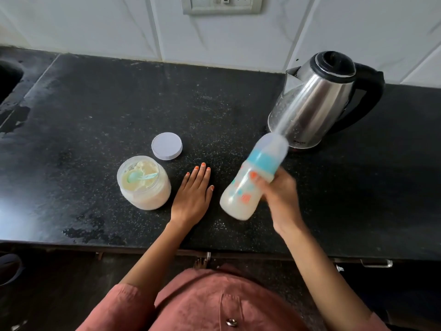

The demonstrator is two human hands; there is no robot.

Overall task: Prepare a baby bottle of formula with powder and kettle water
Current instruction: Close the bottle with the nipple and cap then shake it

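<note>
From my remote seat I see the right hand (pixel 279 194) wrapped round the baby bottle (pixel 248 185), its fingers curled over the upper body just under the blue collar. The bottle is tilted, with its translucent cap pointing up and right toward the kettle (pixel 315 101) and its base down and left. It is blurred, so I cannot tell whether the base touches the desk (pixel 95 103). It holds a milky white liquid, and orange and blue marks show on its side.

The left hand (pixel 194 189) lies palm down on the desk, fingers straight and close together, holding nothing. It sits between the bottle and the powder jar (pixel 143 185), just beside the jar.

The jar stands upright and open, filled with pale powder, and a light green scoop (pixel 138 176) lies in the powder at the top. Its white lid (pixel 167 146) rests flat on the desk just behind it, apart from the jar.

The steel kettle stands at the back right with its black lid closed and its handle turned to the right (droplets speckle its side). The cap of the bottle overlaps the kettle's lower body in my view.

Wet patches (pixel 90 232) mark the near left part of the desk, and a socket panel (pixel 220 4) is on the tiled wall behind.
</note>
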